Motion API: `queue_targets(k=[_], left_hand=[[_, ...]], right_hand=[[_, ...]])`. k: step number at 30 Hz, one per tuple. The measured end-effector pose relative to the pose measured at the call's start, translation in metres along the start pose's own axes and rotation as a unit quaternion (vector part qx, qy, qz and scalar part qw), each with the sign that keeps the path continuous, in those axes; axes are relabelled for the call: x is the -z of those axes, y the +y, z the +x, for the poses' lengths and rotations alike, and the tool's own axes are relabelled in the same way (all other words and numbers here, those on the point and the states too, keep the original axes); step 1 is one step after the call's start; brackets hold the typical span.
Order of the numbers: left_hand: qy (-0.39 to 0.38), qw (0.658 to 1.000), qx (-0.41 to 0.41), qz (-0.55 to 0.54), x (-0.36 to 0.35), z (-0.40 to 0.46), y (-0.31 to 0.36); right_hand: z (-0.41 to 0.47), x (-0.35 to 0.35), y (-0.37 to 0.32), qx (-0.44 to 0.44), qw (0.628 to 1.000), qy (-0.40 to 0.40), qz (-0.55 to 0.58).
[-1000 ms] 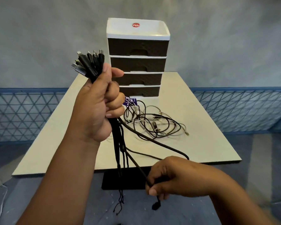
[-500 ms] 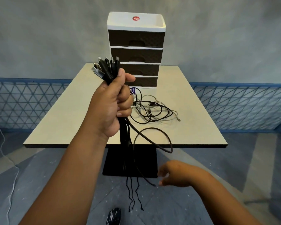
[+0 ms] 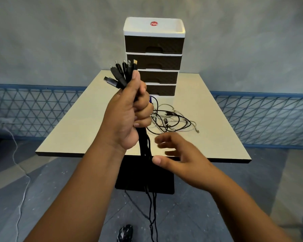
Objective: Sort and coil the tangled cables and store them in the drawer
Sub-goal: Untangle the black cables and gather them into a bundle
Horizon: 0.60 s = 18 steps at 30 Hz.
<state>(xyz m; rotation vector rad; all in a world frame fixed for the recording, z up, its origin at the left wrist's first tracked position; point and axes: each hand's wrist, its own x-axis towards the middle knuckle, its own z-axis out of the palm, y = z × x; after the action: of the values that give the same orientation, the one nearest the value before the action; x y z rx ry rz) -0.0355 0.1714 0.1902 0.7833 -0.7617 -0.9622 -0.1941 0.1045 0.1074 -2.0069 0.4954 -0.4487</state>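
left hand [image 3: 128,114]: fist clamped round the black bundle [image 3: 144,144] just below the plugs [image 3: 122,72]. Plug ends are gathered level at the top, so the cords hang straight and parallel; probably prep for coiling them as one.
bundle: raised in front of the table [image 3: 87,119]. Tails drop past the near edge towards the floor, loose ends low in frame.
right hand [image 3: 180,154]: spread, fingers apart, holding nothing. Thumb sits at or just beside the hanging cords; can't tell if it touches. Looks set to catch the strands below the fist.
tangle [image 3: 171,119]: leftover black and white cables in a loose knot on the table, near the drawer unit [image 3: 154,56], apart from the bundle. Not yet sorted.
drawers: four, all closed; nothing stored that I can see.
progress: early-mid. One group aligned, no coil made.
risk: long tails could snag at the table edge or on each other.
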Motion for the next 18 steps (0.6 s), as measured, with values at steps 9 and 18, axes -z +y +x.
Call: queue_targets(k=[9, 18], left_hand=[[0.014, 0.998, -0.002, -0.057, 0.011, 0.019, -0.014], [0.052, 0.997, -0.011, 0.049, 0.032, 0.05, -0.019]], right_hand=[[0.021, -0.058, 0.007, -0.018, 0.975, -0.017, 0.223], [0.068, -0.045, 0.003, -0.001, 0.967, -0.003, 0.254]])
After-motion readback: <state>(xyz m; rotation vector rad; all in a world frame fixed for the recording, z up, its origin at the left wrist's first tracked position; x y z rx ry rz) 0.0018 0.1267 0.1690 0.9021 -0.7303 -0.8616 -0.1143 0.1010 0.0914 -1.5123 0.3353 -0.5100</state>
